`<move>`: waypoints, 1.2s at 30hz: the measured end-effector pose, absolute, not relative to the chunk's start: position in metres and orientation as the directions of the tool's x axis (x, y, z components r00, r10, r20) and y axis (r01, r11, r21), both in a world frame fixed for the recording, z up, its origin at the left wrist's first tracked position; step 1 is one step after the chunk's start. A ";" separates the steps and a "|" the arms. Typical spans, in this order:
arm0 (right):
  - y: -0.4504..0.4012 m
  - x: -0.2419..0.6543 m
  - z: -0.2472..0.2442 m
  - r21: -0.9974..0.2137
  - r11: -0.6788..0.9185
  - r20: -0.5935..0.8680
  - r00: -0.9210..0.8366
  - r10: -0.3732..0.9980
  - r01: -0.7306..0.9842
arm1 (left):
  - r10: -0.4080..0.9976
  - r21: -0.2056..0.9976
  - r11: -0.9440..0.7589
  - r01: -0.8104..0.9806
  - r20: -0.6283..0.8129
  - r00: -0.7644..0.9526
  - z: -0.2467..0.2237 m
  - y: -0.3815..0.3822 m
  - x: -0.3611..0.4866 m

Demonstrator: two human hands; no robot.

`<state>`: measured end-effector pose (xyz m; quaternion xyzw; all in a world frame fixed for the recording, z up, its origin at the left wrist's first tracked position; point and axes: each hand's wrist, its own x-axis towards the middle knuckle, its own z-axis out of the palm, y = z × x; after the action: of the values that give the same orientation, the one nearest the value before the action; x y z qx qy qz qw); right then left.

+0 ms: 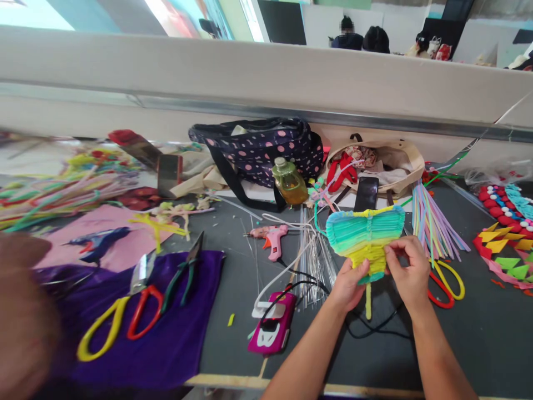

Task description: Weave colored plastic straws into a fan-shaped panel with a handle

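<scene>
Scissors point(120, 316), glue gun point(272, 240), polka-dot bag point(258, 147)

No text, label, brand, number or sign can be read anywhere in this view. The bottle point(290, 181) of yellow liquid just in front of the polka-dot bag point(266, 147) shows no legible label. The dark phone point(366, 194) propped to the right of that bag has a blank screen. The pink glue gun point(272, 239) and the pink car-shaped device point(272, 329), both in front of the bag, bear no lettering that can be made out.
</scene>
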<state>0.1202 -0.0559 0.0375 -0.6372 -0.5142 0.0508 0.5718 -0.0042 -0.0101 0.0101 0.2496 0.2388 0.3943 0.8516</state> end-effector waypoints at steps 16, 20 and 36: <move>-0.068 0.132 0.034 -0.821 0.191 0.498 0.510 0.702 0.538 | 0.774 0.705 0.485 -0.517 -0.071 0.629 0.016 -0.011 -0.006; -0.068 0.139 0.036 -0.817 0.161 0.500 0.542 0.675 0.554 | 0.740 0.746 0.474 -0.467 -0.051 0.670 0.016 -0.012 -0.006; -0.063 0.126 0.041 -0.887 0.242 0.430 0.514 0.742 0.393 | 0.725 0.661 0.558 -0.502 -0.094 0.682 0.013 -0.013 -0.003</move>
<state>0.1261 -0.0633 0.0414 -0.6000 -0.4729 0.1386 0.6303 -0.0034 -0.0128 0.0132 0.3079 0.1809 0.3552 0.8639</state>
